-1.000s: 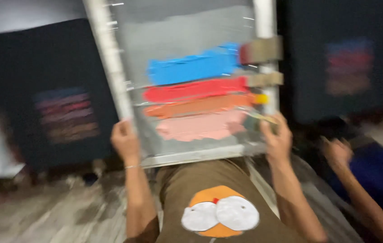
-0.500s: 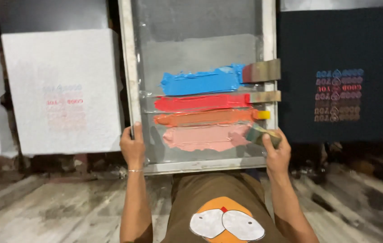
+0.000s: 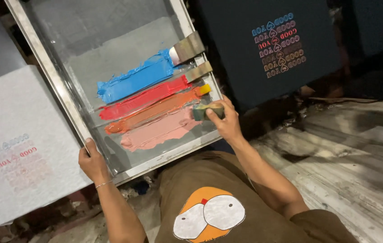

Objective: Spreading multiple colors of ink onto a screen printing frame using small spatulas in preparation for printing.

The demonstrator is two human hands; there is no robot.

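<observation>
The screen-printing frame, carrying blue, red, orange and pink ink bands, sits tilted between a white garment and a dark printed garment. Your left hand grips its lower-left edge; your right hand clasps the lowest scraper.

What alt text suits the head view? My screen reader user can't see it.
Both hands grip a metal-framed printing screen: the left hand on its near corner, the right hand on a small scraper. Blue, red, orange and pink ink stripes cross the mesh; printed dark fabric lies beyond.
</observation>
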